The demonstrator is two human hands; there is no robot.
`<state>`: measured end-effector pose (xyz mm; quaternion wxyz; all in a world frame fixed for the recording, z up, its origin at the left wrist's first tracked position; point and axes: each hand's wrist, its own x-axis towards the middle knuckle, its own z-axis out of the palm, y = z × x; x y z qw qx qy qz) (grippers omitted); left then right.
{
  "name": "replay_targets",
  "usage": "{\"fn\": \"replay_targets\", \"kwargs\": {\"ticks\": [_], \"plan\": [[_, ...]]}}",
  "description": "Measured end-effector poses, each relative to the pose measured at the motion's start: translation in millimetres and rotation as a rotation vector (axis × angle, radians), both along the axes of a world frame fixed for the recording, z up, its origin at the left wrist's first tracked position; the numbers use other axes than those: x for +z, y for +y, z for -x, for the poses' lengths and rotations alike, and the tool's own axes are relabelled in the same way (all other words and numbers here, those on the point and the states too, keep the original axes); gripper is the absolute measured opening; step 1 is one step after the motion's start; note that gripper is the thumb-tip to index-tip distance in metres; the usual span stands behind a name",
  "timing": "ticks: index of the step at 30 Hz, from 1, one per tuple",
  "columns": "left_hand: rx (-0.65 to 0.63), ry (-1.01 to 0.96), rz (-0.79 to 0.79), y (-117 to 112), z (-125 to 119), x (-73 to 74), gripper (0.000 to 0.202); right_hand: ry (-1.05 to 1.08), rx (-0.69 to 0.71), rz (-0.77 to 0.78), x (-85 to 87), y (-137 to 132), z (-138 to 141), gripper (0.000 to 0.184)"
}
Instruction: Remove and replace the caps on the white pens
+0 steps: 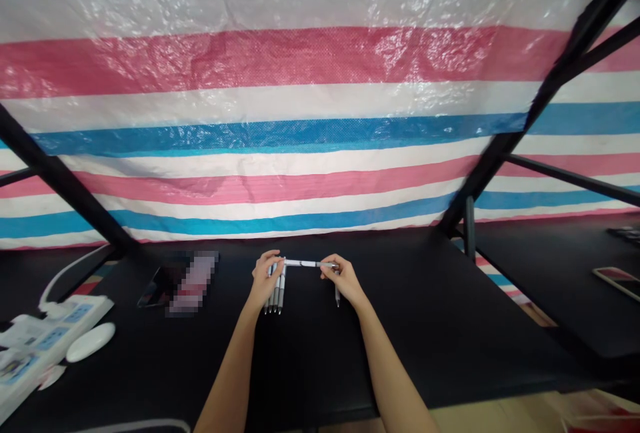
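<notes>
Below a striped tarp point(300, 93), on a black table point(425, 313), a pen point(303, 263) lies crosswise at lower center, its ends pinched by the closed fingers of the left hand point(265, 277) and right hand point(343, 279). A row of pens point(276, 296) lies under the left hand, and a single pen point(337, 296) lies under the right.

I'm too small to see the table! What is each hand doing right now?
Left hand: closed, holding one end of the white pen.
Right hand: closed, holding the other end of the white pen.
</notes>
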<state>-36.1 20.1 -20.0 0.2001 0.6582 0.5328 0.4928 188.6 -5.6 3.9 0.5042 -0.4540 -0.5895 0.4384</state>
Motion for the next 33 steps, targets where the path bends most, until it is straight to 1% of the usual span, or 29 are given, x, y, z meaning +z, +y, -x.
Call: {"fn": "replay_targets", "kwargs": {"ticks": [4, 7, 9, 13, 15, 17, 20, 23, 25, 27, 33], "plan": [[-0.017, 0.004, -0.014, 0, 1, 0.4, 0.019, -0.158, -0.091, -0.085, 0.1, 1, -1, 0.027], [-0.026, 0.019, -0.016, -2, -1, 3.3, 0.019, -0.26, -0.152, -0.145, -1.1, 2, -3, 0.034], [-0.033, 0.026, -0.017, -3, -2, 6.1, 0.02, -0.316, -0.168, -0.185, -2.4, 3, -4, 0.041], [-0.064, 0.006, -0.039, -4, -4, 11.4, 0.02, -0.385, -0.172, -0.182, -4.5, 5, -5, 0.058], [-0.096, -0.025, -0.037, -4, -5, 13.1, 0.021, -0.378, -0.169, -0.161, -5.0, 6, -5, 0.062], [-0.098, -0.05, -0.011, -4, -5, 13.7, 0.022, -0.321, -0.161, -0.127, -5.2, 6, -5, 0.057], [-0.044, -0.057, 0.043, -3, -3, 12.8, 0.024, -0.166, -0.124, -0.071, -5.0, 5, -4, 0.031], [-0.012, -0.066, 0.065, -2, -2, 11.6, 0.025, -0.089, -0.079, -0.064, -4.1, 4, -4, 0.03], [0.0, -0.077, 0.068, -1, -2, 11.5, 0.025, -0.092, -0.065, -0.061, -3.0, 3, -4, 0.023], [0.003, -0.091, 0.065, -2, -2, 11.8, 0.024, -0.107, -0.06, -0.056, -1.8, 3, -5, 0.019], [-0.011, -0.124, 0.05, -3, -4, 13.1, 0.022, -0.181, -0.071, -0.081, 1.0, 2, -6, 0.025]]}}
